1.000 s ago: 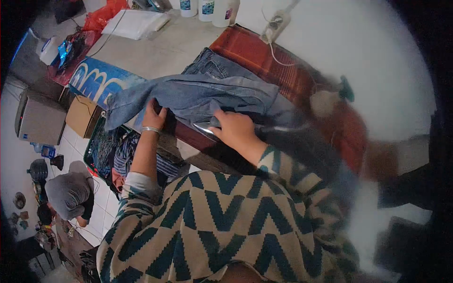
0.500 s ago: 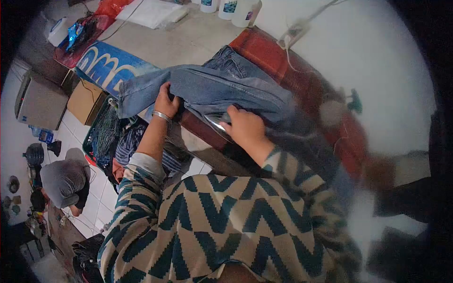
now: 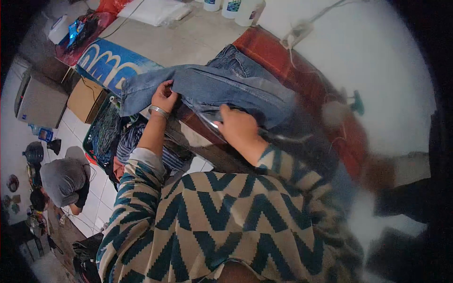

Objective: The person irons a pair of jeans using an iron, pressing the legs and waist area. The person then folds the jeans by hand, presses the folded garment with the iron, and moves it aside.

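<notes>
A pair of blue jeans (image 3: 207, 82) lies across a padded surface, one leg stretched out to the left. My left hand (image 3: 163, 98), with a silver bracelet at the wrist, is closed on the near edge of that leg. In my right hand (image 3: 238, 127) is a clothes iron (image 3: 207, 120), gripped from above. Only its shiny metal edge and part of its dark body show; the handle is mostly covered by my fingers. The iron rests on the near side of the jeans, to the right of my left hand.
A red cloth (image 3: 269, 49) runs under the jeans toward the right. Beyond stand white bottles (image 3: 231, 8) and a blue lettered board (image 3: 111, 68). Below left are a basket of clothes (image 3: 106, 125), a cardboard box (image 3: 86, 100) and a bent-over person (image 3: 65, 181). The right side is blurred.
My right hand and the iron have shifted slightly left along the jeans. My left hand has moved a little left, still at the edge of the leg.
</notes>
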Demonstrator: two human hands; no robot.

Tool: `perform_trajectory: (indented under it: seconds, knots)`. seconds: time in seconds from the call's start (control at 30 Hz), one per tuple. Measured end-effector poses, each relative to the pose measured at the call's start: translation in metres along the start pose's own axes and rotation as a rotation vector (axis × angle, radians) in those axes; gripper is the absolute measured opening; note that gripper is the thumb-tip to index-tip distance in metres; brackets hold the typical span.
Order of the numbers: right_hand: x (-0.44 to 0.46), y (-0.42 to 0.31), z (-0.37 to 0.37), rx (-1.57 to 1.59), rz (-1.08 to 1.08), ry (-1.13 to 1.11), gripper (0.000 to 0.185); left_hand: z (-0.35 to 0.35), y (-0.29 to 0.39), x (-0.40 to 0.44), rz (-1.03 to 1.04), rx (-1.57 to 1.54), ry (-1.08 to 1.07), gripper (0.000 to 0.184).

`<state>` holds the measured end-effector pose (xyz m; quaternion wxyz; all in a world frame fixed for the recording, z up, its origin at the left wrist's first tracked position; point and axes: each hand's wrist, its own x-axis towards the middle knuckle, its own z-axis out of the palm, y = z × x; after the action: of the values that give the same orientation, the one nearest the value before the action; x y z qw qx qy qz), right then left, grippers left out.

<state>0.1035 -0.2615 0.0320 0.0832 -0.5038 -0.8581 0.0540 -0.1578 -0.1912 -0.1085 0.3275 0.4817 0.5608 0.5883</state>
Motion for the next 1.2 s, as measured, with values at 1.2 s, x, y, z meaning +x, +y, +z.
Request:
perform_trajectory:
  seconds: [1.2]
  knots:
    - [-0.179, 0.204, -0.084, -0.14, 0.227, -0.209, 0.041, -0.017, -0.038, 0.019, 0.204, 0.383, 0.118, 0.027]
